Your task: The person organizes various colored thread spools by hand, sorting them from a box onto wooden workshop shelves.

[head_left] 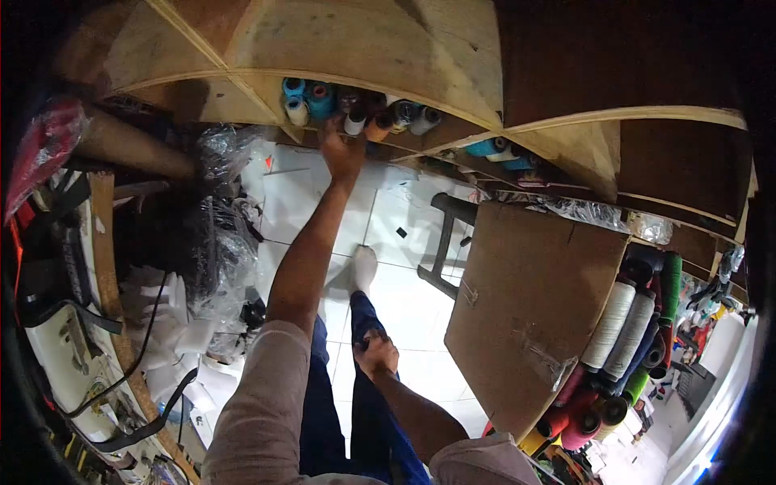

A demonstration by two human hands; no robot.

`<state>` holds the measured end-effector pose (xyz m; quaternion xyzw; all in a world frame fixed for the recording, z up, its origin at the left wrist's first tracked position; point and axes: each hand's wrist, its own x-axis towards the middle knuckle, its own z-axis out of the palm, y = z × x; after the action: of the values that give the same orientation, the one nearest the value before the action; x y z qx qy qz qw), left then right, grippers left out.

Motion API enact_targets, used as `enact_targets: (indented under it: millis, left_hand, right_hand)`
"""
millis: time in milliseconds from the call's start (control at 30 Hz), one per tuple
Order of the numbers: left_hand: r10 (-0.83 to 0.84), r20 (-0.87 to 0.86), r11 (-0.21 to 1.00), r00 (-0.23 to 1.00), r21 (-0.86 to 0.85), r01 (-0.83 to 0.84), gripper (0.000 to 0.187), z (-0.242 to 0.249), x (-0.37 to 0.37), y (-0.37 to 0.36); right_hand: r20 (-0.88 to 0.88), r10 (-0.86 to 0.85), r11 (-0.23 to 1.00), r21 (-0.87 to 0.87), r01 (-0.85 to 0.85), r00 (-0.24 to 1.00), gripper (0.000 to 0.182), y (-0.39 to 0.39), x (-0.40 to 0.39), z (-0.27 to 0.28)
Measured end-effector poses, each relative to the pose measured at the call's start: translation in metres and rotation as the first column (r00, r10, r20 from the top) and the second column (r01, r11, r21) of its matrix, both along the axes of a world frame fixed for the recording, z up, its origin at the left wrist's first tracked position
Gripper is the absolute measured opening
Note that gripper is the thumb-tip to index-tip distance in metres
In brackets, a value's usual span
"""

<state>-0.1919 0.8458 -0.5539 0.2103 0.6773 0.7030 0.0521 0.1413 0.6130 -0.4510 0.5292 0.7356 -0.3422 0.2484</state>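
My left hand (pixel 343 149) reaches up to a wooden shelf compartment, at the front of a row of thread cones. Its fingertips are by a white thread cone (pixel 355 123) and a dark cone above it; whether they grip one cannot be made out. Beside them are a blue-green cone (pixel 321 100), a white-and-blue cone (pixel 297 111) and an orange-brown cone (pixel 378 126). My right hand (pixel 377 354) is lower down, in front of my leg in blue trousers, with its fingers curled closed. Something dark shows at its fingers, too small to name.
A large cardboard box (pixel 529 315) stands at the right, with several thread cones (pixel 610 327) beside it. A dark stool-like frame (pixel 440 246) is next to it on the white tiled floor (pixel 388 214). Clear plastic wrap (pixel 218 267) and a sewing machine-like white body (pixel 69 356) lie left.
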Motion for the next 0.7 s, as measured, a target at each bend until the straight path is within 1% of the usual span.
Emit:
enact_targets:
  millis: [67, 100, 133, 167, 200, 233, 300, 333, 367, 400, 433, 467, 533, 567, 600, 667, 700]
  left_hand:
    - [-0.004, 0.110, 0.993, 0.994, -0.118, 0.017, 0.044, -0.028, -0.012, 0.007]
    - [0.043, -0.080, 0.942, 0.996, -0.329, -0.067, 0.043, -0.020, -0.015, 0.008]
    - [0.041, -0.081, 0.942, 0.996, -0.330, -0.065, 0.043, -0.005, -0.017, 0.006]
    - [0.020, -0.038, 0.921, 0.999, -0.389, -0.034, 0.040, 0.012, -0.014, 0.001]
    - [0.002, 0.006, 0.896, 1.000, -0.443, 0.001, 0.037, 0.015, -0.012, 0.000]
    - [-0.004, 0.005, 0.897, 1.000, -0.442, 0.006, 0.037, 0.011, -0.014, -0.001]
    - [0.090, -0.267, 0.862, 0.960, -0.462, -0.209, 0.032, 0.010, -0.020, -0.008]
    - [0.087, -0.266, 0.862, 0.960, -0.464, -0.207, 0.032, 0.009, -0.022, -0.011]
    - [0.100, -0.259, 0.886, 0.961, -0.416, -0.204, 0.032, 0.008, -0.025, -0.012]
    - [0.112, -0.250, 0.908, 0.962, -0.366, -0.201, 0.033, 0.006, -0.027, -0.012]
    - [0.177, -0.187, 0.907, 0.966, -0.351, -0.234, 0.025, 0.009, -0.026, -0.007]
    - [0.176, -0.182, 0.907, 0.967, -0.351, -0.231, 0.025, 0.003, -0.028, -0.005]
    - [0.253, -0.254, 0.894, 0.933, -0.308, -0.326, 0.024, 0.000, -0.031, -0.005]
    - [0.180, -0.275, 0.897, 0.945, -0.348, -0.272, 0.026, -0.001, -0.030, -0.007]
    - [0.181, -0.274, 0.897, 0.945, -0.347, -0.273, 0.026, -0.007, -0.030, -0.006]
    - [0.178, -0.069, 0.963, 0.982, -0.192, -0.189, 0.025, -0.024, -0.029, -0.008]
    - [0.178, -0.068, 0.963, 0.982, -0.194, -0.188, 0.025, -0.017, -0.027, -0.009]
  right_hand:
    - [0.017, -0.002, 1.000, -0.013, 0.002, 1.000, 0.033, 0.001, -0.001, 0.004]
    - [0.001, -0.005, 1.000, 0.001, 0.005, 1.000, 0.033, 0.000, 0.000, 0.003]
    - [-0.018, -0.011, 1.000, 0.014, 0.011, 1.000, 0.033, -0.003, 0.002, 0.000]
    - [-0.029, -0.019, 1.000, 0.022, 0.020, 0.999, 0.034, -0.006, 0.003, -0.004]
    - [-0.030, -0.024, 0.999, 0.023, 0.025, 0.999, 0.034, -0.005, 0.001, -0.002]
    - [-0.040, -0.023, 0.999, 0.039, 0.025, 0.999, 0.033, -0.005, 0.000, 0.000]
    - [-0.049, -0.025, 0.998, 0.054, 0.027, 0.999, 0.033, -0.003, -0.002, 0.002]
    - [-0.019, -0.033, 0.999, 0.014, 0.034, 0.999, 0.032, -0.002, -0.004, 0.002]
    - [0.011, -0.039, 0.999, -0.025, 0.039, 0.999, 0.031, -0.001, -0.005, 0.002]
    - [0.013, -0.039, 0.999, -0.024, 0.039, 0.999, 0.031, -0.001, -0.004, 0.001]
    - [-0.003, -0.043, 0.999, -0.017, 0.043, 0.999, 0.031, -0.001, -0.004, 0.001]
    - [-0.020, -0.047, 0.999, -0.011, 0.047, 0.999, 0.030, -0.001, -0.003, 0.001]
    - [-0.011, -0.022, 0.999, -0.044, 0.022, 1.000, 0.032, -0.001, -0.003, 0.002]
    - [-0.008, -0.024, 0.999, -0.028, 0.024, 1.000, 0.033, -0.003, -0.003, 0.002]
    - [-0.005, -0.026, 1.000, -0.012, 0.026, 1.000, 0.034, -0.003, -0.003, 0.001]
    - [0.018, -0.026, 0.999, -0.042, 0.027, 0.999, 0.034, 0.003, -0.007, 0.004]
    - [0.041, -0.026, 0.997, -0.073, 0.029, 0.999, 0.035, 0.004, -0.007, 0.005]
